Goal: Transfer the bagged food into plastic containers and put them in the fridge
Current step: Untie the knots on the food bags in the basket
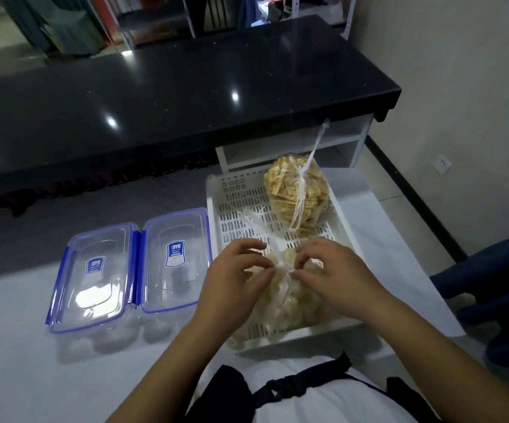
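Note:
A clear bag of pale round food [290,297] lies at the near end of a white slotted tray [235,215]. My left hand [235,279] and my right hand [329,270] both pinch the bag's knotted top between fingertips. Farther back in the tray lies a second tied bag of yellow strip-shaped snacks [286,190], its long ties trailing up and down. Left of the tray, two clear plastic containers with blue-clip lids stand side by side, the left one [91,276] and the right one [177,257], both with lids on.
Everything sits on a pale table [18,370]. A black glossy counter [186,96] runs across behind it, with a white shelf unit [347,141] below its right end. A wall with a socket [442,163] is at right, and dark blue fabric [497,285] at the right edge.

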Demonstrator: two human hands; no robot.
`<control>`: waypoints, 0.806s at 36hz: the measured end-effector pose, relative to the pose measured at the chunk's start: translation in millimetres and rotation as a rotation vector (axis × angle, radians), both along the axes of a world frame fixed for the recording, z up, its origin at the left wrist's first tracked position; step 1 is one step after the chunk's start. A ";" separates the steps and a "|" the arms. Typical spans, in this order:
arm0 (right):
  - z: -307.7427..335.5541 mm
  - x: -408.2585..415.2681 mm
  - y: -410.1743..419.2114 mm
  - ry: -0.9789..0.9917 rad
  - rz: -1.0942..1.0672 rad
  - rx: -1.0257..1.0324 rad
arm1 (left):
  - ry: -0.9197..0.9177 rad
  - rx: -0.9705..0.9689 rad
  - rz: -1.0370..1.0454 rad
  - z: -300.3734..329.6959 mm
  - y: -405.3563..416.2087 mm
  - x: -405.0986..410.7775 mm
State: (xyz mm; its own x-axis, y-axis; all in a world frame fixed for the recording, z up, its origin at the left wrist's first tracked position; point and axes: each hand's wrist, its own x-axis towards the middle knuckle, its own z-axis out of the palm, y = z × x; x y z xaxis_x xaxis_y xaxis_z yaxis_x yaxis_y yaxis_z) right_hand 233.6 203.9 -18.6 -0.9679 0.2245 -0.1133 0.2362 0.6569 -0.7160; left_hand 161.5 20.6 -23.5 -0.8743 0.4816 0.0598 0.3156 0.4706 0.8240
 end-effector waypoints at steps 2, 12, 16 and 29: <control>-0.1 -1.1 4.3 0.027 0.013 -0.012 | -0.021 0.084 0.058 3.4 -5.9 0.1; -17.8 15.6 30.6 0.148 -0.085 -0.121 | -0.108 0.081 0.291 0.0 -37.8 1.5; -12.4 16.0 24.8 0.204 -0.060 -0.153 | -0.053 0.070 0.232 2.5 -35.9 6.5; -9.7 -21.8 2.7 0.181 -0.043 0.045 | 0.153 -0.184 -0.092 16.5 15.4 -19.1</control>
